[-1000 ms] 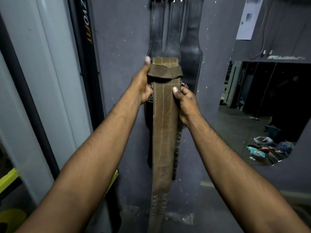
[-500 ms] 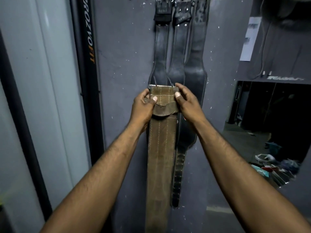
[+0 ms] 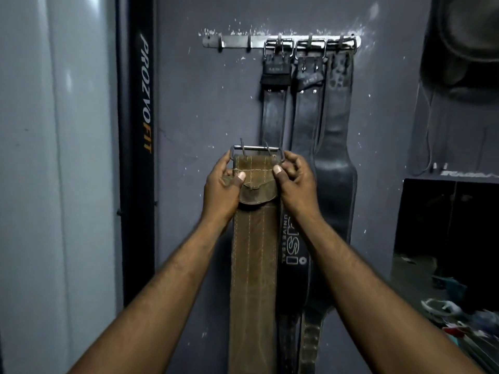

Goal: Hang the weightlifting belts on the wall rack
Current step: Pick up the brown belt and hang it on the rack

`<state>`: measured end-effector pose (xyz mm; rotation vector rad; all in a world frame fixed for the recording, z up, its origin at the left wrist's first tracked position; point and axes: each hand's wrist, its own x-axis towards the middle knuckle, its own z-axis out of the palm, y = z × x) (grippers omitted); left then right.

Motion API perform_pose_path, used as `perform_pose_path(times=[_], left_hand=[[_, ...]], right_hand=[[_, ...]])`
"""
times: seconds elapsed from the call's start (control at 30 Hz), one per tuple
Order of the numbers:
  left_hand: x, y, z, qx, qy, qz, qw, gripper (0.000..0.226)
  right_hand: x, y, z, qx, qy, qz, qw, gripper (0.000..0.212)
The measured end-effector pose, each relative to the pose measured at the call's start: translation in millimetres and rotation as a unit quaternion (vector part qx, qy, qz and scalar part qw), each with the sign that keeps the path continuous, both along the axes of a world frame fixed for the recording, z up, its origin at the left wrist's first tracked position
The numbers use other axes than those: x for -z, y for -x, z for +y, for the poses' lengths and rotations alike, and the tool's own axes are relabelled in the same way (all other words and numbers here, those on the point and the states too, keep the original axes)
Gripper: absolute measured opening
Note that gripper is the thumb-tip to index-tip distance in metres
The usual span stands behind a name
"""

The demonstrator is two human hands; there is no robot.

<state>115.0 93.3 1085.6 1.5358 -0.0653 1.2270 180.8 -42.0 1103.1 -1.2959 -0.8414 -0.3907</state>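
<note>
A brown leather belt (image 3: 253, 265) hangs straight down from my two hands in front of the grey wall. My left hand (image 3: 222, 188) grips its top left edge, thumb pressed on the front. My right hand (image 3: 294, 182) grips the top right edge the same way. The belt's metal buckle (image 3: 256, 149) with two prongs points up, well below the metal wall rack (image 3: 235, 40). Three black belts (image 3: 305, 117) hang by their buckles from the rack's right-hand hooks. Two hooks at the rack's left end hold nothing.
A black upright post (image 3: 135, 157) lettered PROZVOFIT stands left of the rack beside a pale wall. On the right there is a dark opening (image 3: 448, 238) with shoes and clutter (image 3: 459, 319) on the floor.
The view has tilted up, so the whole rack now shows. Both hands have shifted to the belt's top corners just under the buckle, whose prongs now stand clear.
</note>
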Motion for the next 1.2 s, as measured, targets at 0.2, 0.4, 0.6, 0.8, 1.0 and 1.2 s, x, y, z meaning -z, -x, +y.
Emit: perform_pose_path(times=[0.2,0.4,0.6,0.8,1.0,1.2], left_hand=[[-84,-54,39,-0.015,-0.019,-0.055,0.998,0.051],[-196,-88,70,-0.010,-0.017,-0.104,0.994,0.047],[-274,-116,86,0.052,0.004,-0.119,0.991,0.043],[-310,-140,111,0.009,-0.024,-0.118,0.993,0.056],[-311,-143,125,-0.005,-0.050,-0.044,0.998,0.058],[-268,-144,127,0.030,-0.002,-0.086,0.996,0.037]], right_hand=[[-79,-58,42,-0.022,-0.036,-0.054,0.998,0.042],[-195,-99,83,-0.016,-0.091,-0.105,0.990,0.046],[-272,-136,114,0.020,-0.106,-0.143,0.984,0.040],[-304,-151,127,0.100,-0.061,-0.167,0.979,0.027],[-303,-153,127,0.154,-0.008,-0.159,0.975,0.026],[-263,-137,125,0.214,0.018,-0.225,0.950,0.033]])
